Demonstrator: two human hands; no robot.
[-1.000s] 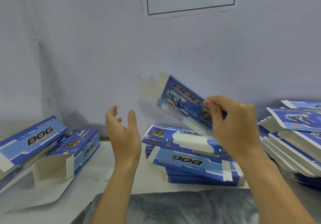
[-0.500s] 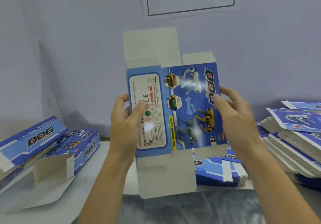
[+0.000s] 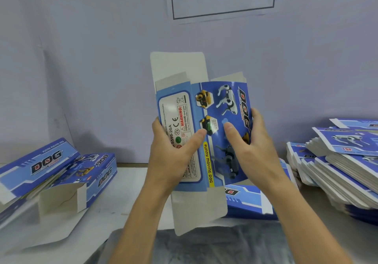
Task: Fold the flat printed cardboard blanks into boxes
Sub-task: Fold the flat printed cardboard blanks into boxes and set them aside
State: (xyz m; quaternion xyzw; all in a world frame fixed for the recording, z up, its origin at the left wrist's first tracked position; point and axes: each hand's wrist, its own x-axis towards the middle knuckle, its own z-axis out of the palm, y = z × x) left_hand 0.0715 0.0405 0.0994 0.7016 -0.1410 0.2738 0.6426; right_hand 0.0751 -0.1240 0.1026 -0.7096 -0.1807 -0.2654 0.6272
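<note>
**One blank in hand, many still flat**

Both hands hold the blue printed flat cardboard blank (image 3: 204, 132) upright in front of the grey wall (image 3: 81, 59). The left hand (image 3: 173, 151) grasps its left edge and the right hand (image 3: 251, 147) its right edge, thumbs on the print. It is not yet opened. Left of it lie a few folded blue boxes (image 3: 61, 171); right of it, a tall stack of flat blanks (image 3: 337, 165) waits.

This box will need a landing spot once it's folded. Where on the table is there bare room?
Bare white table shows between the folded boxes on the left and the flat stack behind the held blank. The right side is crowded with piled blanks. The near left edge holds an opened flap.
</note>
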